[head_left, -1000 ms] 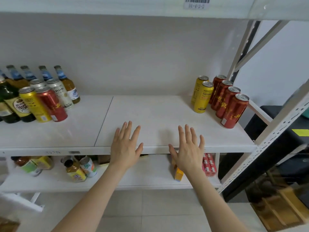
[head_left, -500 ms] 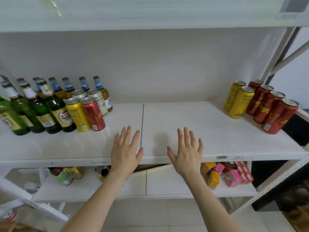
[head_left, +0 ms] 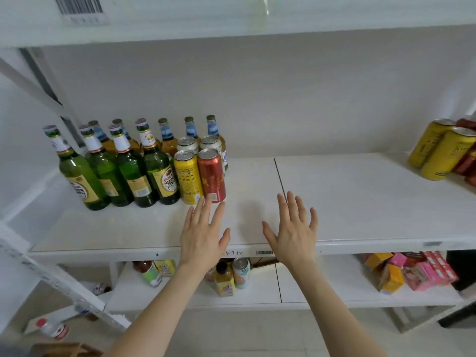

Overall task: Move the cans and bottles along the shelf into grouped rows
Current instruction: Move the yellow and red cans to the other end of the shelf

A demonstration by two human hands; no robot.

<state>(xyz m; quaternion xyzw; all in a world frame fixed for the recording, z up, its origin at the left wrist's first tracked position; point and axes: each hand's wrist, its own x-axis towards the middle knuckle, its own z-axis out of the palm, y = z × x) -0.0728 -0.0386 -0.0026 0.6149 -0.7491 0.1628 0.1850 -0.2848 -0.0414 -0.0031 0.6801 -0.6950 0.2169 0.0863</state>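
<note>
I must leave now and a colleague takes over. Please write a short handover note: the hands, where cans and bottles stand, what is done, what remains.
Left hand open above the shelf, fingertips near the red can. Right hand open, holding nothing.
Left end: green bottles, amber bottles behind, silver cans, yellow can, red can.
Right end: yellow cans and red cans, grouped.
Remaining, probably: move yellow can and red can to those rows.

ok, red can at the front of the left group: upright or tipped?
Upright. The red can stands on its base on the shelf, lid up, beside the yellow can.
</note>
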